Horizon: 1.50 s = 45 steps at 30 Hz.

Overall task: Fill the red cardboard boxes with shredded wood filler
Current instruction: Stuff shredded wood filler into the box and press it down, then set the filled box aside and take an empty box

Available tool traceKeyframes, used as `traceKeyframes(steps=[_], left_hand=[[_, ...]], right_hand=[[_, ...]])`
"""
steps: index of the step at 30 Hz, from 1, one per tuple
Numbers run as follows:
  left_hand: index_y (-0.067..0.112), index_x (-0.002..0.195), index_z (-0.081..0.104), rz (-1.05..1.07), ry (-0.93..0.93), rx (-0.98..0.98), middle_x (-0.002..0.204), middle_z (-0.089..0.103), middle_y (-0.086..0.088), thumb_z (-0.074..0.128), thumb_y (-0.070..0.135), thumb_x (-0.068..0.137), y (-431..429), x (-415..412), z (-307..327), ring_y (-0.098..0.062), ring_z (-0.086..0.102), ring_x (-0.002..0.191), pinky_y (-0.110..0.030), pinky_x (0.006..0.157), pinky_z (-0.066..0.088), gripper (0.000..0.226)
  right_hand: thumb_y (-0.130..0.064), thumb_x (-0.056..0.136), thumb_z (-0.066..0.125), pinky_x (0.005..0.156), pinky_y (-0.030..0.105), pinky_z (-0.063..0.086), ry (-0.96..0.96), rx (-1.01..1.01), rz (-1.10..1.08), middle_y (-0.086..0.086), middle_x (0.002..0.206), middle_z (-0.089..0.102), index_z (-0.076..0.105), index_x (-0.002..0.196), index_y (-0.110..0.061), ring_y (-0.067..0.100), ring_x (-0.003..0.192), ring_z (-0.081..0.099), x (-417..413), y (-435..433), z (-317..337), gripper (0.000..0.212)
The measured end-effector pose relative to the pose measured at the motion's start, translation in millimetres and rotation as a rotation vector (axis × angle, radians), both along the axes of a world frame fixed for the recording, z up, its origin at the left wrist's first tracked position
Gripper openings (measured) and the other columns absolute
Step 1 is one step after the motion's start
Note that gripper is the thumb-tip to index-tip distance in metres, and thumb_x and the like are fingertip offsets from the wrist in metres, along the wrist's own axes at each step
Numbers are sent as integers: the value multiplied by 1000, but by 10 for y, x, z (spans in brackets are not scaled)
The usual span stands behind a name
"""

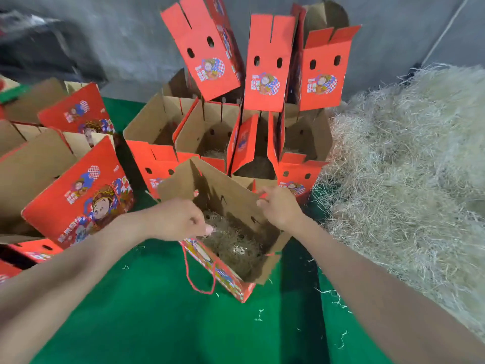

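One green mat (157, 324) covered the whole work surface, below a grey wall (118, 48). On its right side lay a big pile (406, 166) of pale shredded wood, which ran from the wall down toward the near edge of the view. Many red boxes (267, 82) stood at the back, touching each other, with their flaps up; some of them had a little wood at the bottom. More of the same kind lay tilted on the left. In front, near the middle, one open box (231, 190) stood at an angle on the mat, near the pile but apart from it. Filler (231, 245) covered its bottom. The right hand (279, 208) gripped the far right rim of this box, with fingers curled over the cardboard edge. The left hand (178, 219) was at the left rim, its fingers curled and the tips touching the filler; whether they pinched any of it could not be told. A red cord (187, 271) hung in a loop from the near side of the box. A few loose strands (259, 315) lay on the mat.
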<state>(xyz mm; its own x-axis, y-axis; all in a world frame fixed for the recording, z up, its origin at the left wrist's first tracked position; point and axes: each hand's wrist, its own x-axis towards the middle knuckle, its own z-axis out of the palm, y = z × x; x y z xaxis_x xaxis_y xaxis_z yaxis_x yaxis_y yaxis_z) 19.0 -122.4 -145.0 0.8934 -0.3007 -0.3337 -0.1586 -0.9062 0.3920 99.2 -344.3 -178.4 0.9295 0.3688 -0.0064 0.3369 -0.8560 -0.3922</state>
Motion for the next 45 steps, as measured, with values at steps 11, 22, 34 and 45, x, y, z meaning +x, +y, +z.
traceKeyframes(steps=[11,22,34,45], left_hand=[[13,144,20,921,-415,-374,136,17,-5,74,27,74,-327,-245,-441,-23,25,123,-36,107,23,90],[7,82,59,1151,-416,-893,71,49,-12,60,32,85,-529,-138,238,-26,50,65,-33,62,47,25],[11,130,50,653,-1145,-611,132,47,-2,51,25,93,-703,265,1494,-16,40,124,-31,108,28,39],[16,147,20,312,-732,-832,153,24,-3,21,64,82,-1104,1196,1856,-18,13,143,-41,117,11,81]], right_hand=[[-45,88,55,58,30,57,705,202,-103,13,128,50,29,141,-20,24,83,64,-91,-391,-167,65],[-29,96,43,62,29,43,320,360,-193,7,82,62,58,102,-6,17,69,57,-98,-175,375,28],[-17,95,50,71,45,56,592,1176,-255,13,121,46,41,125,-6,45,68,66,381,-111,1622,34],[-21,96,45,40,29,51,-11,1208,-449,7,73,51,57,100,-7,30,54,67,790,-618,2166,19]])
